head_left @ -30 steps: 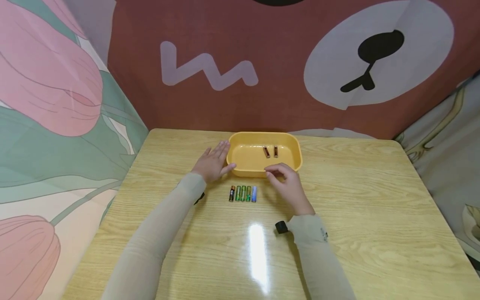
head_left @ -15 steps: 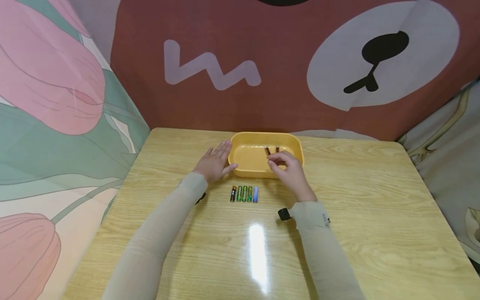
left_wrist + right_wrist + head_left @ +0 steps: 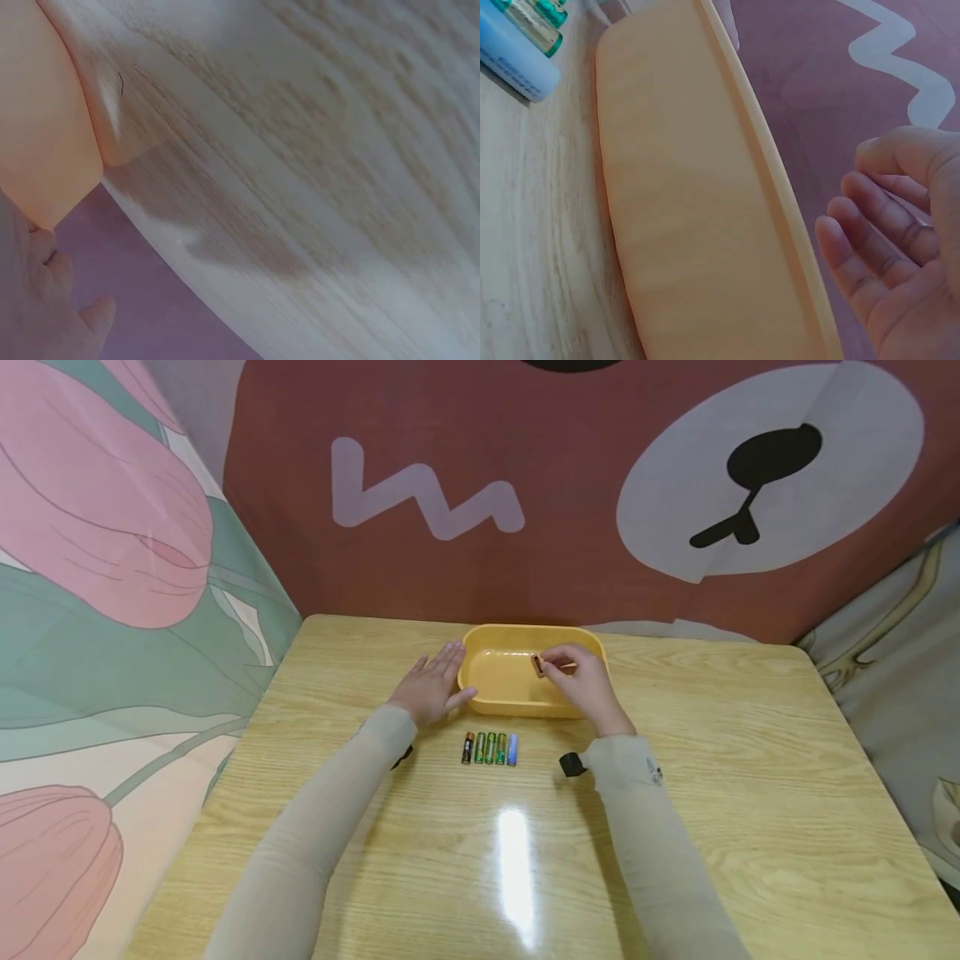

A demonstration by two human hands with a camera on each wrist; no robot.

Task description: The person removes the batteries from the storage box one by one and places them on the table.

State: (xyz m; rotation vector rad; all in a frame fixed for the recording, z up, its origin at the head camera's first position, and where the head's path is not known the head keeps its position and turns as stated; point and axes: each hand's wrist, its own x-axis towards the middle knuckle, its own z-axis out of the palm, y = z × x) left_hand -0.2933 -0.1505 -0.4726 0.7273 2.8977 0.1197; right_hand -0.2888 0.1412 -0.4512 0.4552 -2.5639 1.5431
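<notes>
A yellow plastic basin (image 3: 495,703) stands at the back of the table. My left hand (image 3: 431,687) lies against its left side with fingers spread and straight, holding nothing. Over the basin's right half is my right hand (image 3: 585,681), fingers loosely bent, with its fingertips close beside a reddish-brown battery (image 3: 537,666) inside. Whether they touch that battery cannot be told. In the right wrist view the right hand (image 3: 900,232) shows above the rim, with no battery visible in it. In front of the basin lies a row of several batteries: one black (image 3: 467,748), several green (image 3: 490,748) and one blue (image 3: 512,749).
The wood-grain table (image 3: 720,760) reaches to a fabric backdrop (image 3: 562,568) with a cartoon face just behind the basin. Flower-patterned cloth (image 3: 97,568) hangs on the left. A glossy light reflection (image 3: 516,868) falls on the tabletop near the front.
My right hand has moved forward from the basin's front rim to over its inside, and now covers the second brown battery. The left hand stays against the basin's side.
</notes>
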